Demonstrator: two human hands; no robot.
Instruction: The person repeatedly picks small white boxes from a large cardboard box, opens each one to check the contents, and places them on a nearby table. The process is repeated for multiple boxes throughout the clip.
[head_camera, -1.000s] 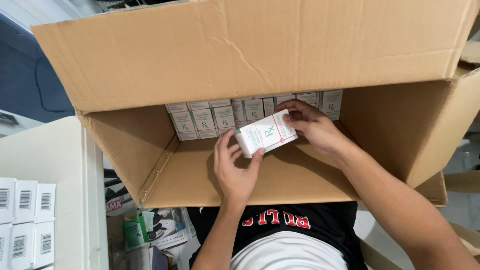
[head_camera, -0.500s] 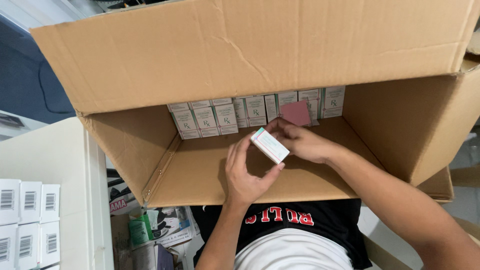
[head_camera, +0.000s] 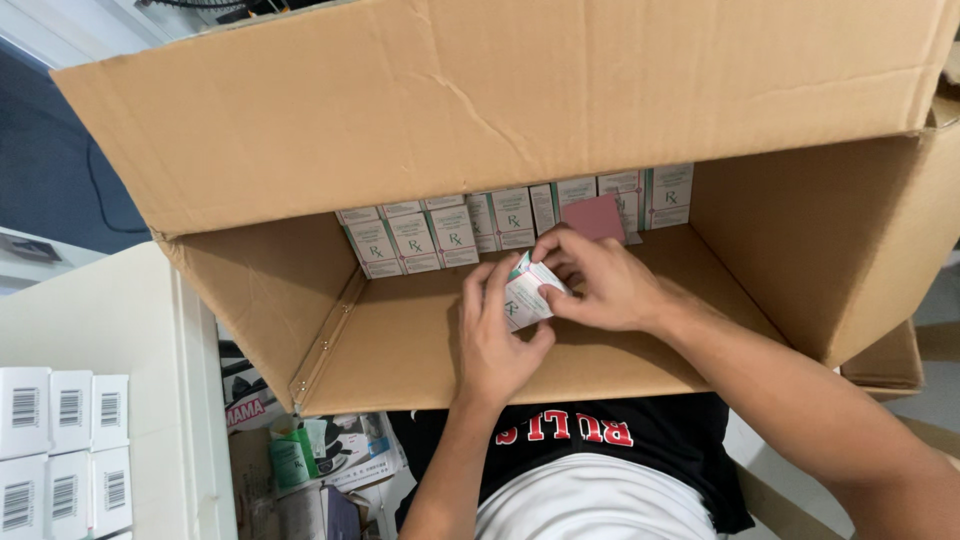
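Your left hand (head_camera: 492, 340) and right hand (head_camera: 600, 282) are both closed on one small white carton (head_camera: 527, 296) with green trim. The left hand grips it from below and the left side, fingers curled up along its face. The right hand covers its upper right end, with the fingertips (head_camera: 552, 293) pressed onto the top edge. The carton sits tilted between the two hands, held above the floor of the large cardboard box (head_camera: 400, 350) and not touching it.

Just beyond the grip, against the far wall of the box, stands a row of matching white-and-green cartons (head_camera: 450, 232), upright and packed side by side. A pink card (head_camera: 594, 217) leans against this row, directly past your right hand. Above the row, the box's big upper flap (head_camera: 500, 100) folds outward.

Nearer than the grip, below the box's front edge, your black shirt (head_camera: 570, 440) is visible. Well to the left of the grip, a white table (head_camera: 110, 330) carries flat white packs with barcodes (head_camera: 60, 440). Between the table and the box lies a green-and-white packet (head_camera: 295, 460) among loose papers.
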